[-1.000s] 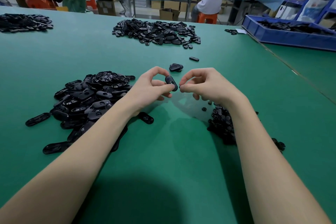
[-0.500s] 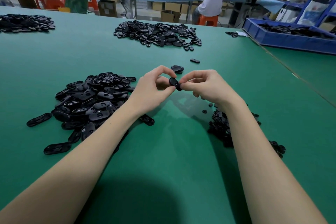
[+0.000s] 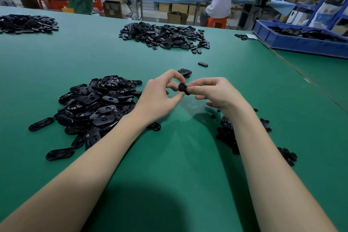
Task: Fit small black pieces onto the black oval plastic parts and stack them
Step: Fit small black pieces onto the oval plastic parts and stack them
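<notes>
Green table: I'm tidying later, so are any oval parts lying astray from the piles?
Yes. One oval part lies alone between the far pile and the small stack. Two more sit just off the near pile. No damage shows.

Black oval parts (image 3: 98, 107) lie on a green table (image 3: 169, 165) near a blue bin (image 3: 301, 43)

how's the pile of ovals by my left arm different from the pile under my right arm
The left pile holds long oval plastic parts and lies fully in view; the right pile holds much smaller pieces and is partly hidden by the forearm. The left pile is wider. Both are black and lie loose on the green table.
</notes>
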A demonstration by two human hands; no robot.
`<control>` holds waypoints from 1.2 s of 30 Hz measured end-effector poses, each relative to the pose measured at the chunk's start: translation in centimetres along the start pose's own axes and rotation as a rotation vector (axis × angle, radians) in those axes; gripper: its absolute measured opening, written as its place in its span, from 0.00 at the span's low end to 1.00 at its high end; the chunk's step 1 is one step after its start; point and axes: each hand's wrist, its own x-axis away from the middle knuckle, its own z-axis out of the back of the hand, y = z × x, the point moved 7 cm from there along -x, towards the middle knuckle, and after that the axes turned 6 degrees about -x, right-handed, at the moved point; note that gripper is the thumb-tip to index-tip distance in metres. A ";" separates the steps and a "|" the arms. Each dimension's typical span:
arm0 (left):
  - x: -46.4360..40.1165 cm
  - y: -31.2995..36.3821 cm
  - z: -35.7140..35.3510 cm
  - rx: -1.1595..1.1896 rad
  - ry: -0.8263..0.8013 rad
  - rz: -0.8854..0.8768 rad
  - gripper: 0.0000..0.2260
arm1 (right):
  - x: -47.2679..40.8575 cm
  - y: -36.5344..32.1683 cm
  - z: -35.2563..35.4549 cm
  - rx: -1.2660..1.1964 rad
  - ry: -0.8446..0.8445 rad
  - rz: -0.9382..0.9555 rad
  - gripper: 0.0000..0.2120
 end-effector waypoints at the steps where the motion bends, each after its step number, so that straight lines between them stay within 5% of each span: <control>1: 0.0 -0.1 0.0 -0.006 0.002 0.001 0.09 | 0.1 0.1 -0.1 -0.011 -0.007 -0.010 0.05; 17: 0.2 0.0 -0.2 0.123 -0.005 0.091 0.09 | 0.2 1.1 0.3 -0.046 0.013 -0.120 0.09; 26: 0.3 -2.7 -2.0 0.580 -0.088 0.474 0.06 | 0.0 1.7 -0.6 -0.066 -0.032 -0.101 0.14; 36: 0.5 -2.4 -2.0 0.533 -0.148 0.444 0.07 | -0.3 1.6 -0.3 -0.011 -0.001 -0.063 0.03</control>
